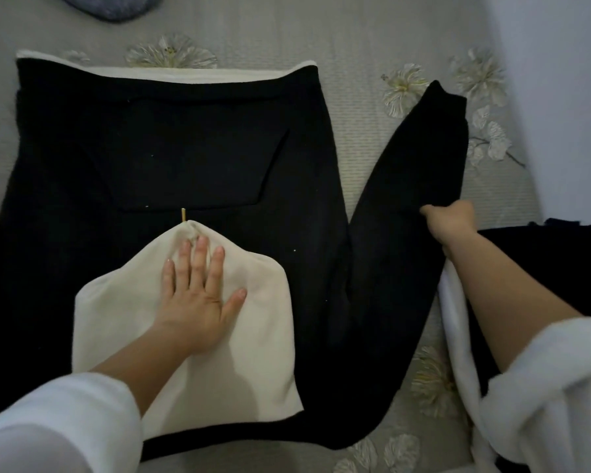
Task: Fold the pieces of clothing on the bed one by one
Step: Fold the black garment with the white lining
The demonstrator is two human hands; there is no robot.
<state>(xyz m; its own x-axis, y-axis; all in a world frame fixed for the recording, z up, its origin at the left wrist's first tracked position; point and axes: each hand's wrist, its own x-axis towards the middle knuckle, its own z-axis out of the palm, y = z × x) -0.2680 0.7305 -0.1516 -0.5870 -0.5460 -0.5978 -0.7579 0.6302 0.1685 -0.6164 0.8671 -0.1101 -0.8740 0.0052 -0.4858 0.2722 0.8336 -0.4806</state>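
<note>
A pale grey ribbed bedspread (372, 138) is filling the view, with printed cream flowers (403, 88) showing along its far and right sides. A blue-grey fuzzy bundle (116, 6) is lying at the far left edge. A pale bluish-white surface (560, 97), wall or curtain, is rising at the right. Dim, cool light is falling evenly.

2 fleecy white sleeves (58, 421), bunched at forearms, left hand (195, 295), right hand (454, 220), bare

Bed (355, 46), grey floral cover; black hoodie (151, 148) spread flat; blue-grey cloth (113, 6) at far edge.
</note>
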